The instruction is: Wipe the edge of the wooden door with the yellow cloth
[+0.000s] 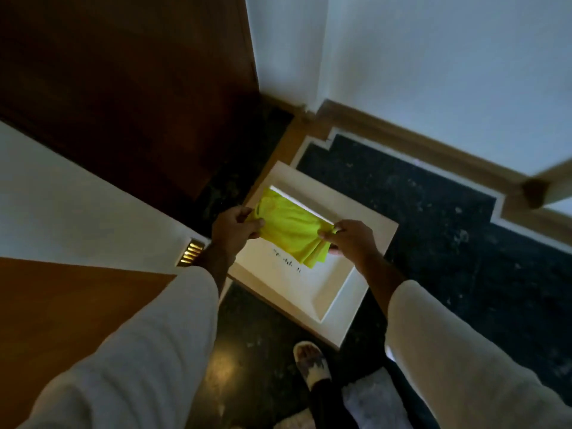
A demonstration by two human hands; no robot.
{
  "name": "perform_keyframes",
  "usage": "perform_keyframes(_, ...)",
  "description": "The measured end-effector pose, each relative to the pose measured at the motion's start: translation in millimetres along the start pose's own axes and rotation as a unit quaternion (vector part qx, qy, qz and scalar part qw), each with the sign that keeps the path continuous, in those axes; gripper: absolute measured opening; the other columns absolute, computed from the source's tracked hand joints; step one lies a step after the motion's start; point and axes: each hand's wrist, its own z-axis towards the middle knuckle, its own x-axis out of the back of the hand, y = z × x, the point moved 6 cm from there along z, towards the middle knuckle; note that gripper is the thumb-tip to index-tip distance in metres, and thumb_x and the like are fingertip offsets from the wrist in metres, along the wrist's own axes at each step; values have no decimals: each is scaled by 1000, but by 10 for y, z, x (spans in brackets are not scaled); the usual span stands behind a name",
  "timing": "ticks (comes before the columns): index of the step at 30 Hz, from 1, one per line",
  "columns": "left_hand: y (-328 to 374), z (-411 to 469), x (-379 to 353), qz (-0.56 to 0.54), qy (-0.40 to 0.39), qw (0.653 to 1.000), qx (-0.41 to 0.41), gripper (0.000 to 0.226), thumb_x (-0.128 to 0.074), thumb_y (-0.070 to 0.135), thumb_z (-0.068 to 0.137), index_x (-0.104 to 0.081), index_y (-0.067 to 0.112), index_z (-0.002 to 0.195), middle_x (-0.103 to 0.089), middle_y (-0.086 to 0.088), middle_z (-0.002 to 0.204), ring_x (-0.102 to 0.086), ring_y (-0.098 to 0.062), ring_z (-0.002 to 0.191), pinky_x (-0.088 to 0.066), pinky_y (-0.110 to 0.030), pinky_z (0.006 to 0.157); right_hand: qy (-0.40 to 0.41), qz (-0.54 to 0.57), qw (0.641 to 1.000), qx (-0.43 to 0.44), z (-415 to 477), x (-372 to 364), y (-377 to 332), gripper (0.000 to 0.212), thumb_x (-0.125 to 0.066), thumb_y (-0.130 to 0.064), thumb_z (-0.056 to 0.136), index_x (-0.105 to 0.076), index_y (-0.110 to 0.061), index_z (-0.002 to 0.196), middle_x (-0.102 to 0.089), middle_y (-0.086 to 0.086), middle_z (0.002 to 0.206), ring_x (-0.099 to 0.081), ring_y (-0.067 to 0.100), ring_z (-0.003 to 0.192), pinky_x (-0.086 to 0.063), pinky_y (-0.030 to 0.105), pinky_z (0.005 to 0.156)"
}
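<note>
A yellow cloth (291, 230) is stretched between both hands in the middle of the view, partly folded and drooping at its lower right. My left hand (233, 229) pinches its left end and my right hand (349, 239) grips its right end. The dark wooden door (123, 88) fills the upper left, and its right edge (250, 48) runs down beside a white wall. Both hands are well below and to the right of the door's face, apart from it. White sleeves cover both forearms.
A white tray-like box (365, 239) lies on the dark speckled floor (433, 218) under the hands. A wooden skirting (418, 147) runs along the white wall at right. An orange panel (62, 305) with a brass hinge (190, 253) is at left. A slippered foot (311, 363) stands below.
</note>
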Motion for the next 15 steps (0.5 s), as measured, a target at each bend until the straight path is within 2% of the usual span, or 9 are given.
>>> perform_keyframes(2,-340,146,-125,6,4,999,31,47,-77,1,90,-62,-6,134,-69,-17,115,-68,-33,101,-64,-35,80,19,-9,1000,-15,127,-126,332,34,-85,-24,84,-69,-3,106,-74,12,95,-79,19,78,-65,28,71)
perform_keyframes(4,-651,289,-228,13,10,998,53,45,-79,0,88,-64,-7,130,-70,-19,112,-69,-34,97,-63,-38,82,34,-50,998,-17,243,-238,599,21,-82,-26,86,-67,-13,92,-76,11,91,-80,24,77,-60,18,63)
perform_keyframes(6,-916,407,-308,27,20,997,65,40,-81,1,86,-67,-6,123,-72,-21,109,-71,-33,90,-66,-31,70,38,-86,995,-13,353,-346,791,23,-80,-29,88,-60,-21,80,-78,12,88,-79,25,75,-59,21,64)
perform_keyframes(7,-1004,444,-328,41,27,997,67,39,-83,2,85,-68,-5,120,-74,-22,109,-73,-33,86,-67,-32,69,41,-115,992,-7,388,-372,841,25,-79,-31,88,-59,-22,77,-79,11,85,-79,24,73,-57,23,67)
perform_keyframes(10,-1314,586,-410,88,43,993,63,37,-86,8,83,-70,-4,114,-76,-25,110,-74,-32,81,-67,-45,81,53,-167,984,9,553,-463,1048,26,-79,-30,88,-62,-17,73,-77,8,74,-79,23,70,-57,25,70)
perform_keyframes(13,-1535,629,-463,138,43,988,56,38,-87,13,83,-70,-1,113,-76,-23,110,-77,-37,90,-66,-51,84,54,-225,973,25,673,-552,1263,30,-78,-33,86,-71,-4,85,-78,14,81,-77,29,83,-58,42,86)
perform_keyframes(15,-1568,620,-485,174,43,983,42,41,-87,18,83,-68,0,115,-75,-22,113,-76,-38,98,-65,-52,85,64,-256,964,33,665,-561,1324,36,-78,-38,86,-71,-4,96,-77,14,92,-74,32,92,-57,41,90)
